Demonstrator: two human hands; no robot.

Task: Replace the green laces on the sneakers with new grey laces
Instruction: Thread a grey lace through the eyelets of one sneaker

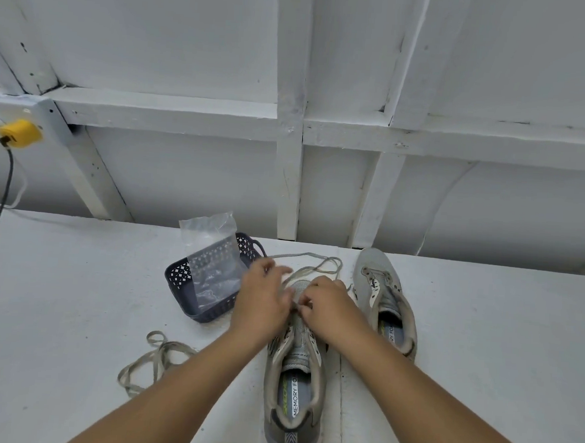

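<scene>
A grey-green sneaker [294, 386] lies in front of me with its toe pointing away. Both hands work at its lower eyelets. My left hand [262, 301] rests over the shoe's left side, fingers blurred. My right hand [327, 309] pinches a lace [312, 260] at the eyelets; the lace's loose length loops over the table beyond the toe. A second sneaker [387, 302] with bare eyelets lies to the right. A loose pale greenish lace [154, 363] lies in a tangle on the table to the left.
A dark blue perforated basket [181, 279] holding a clear plastic bag [210, 250] stands left of the shoes. A yellow plug [21, 132] with a black cable hangs at the far left wall. White boards form the wall behind the white table [482, 335].
</scene>
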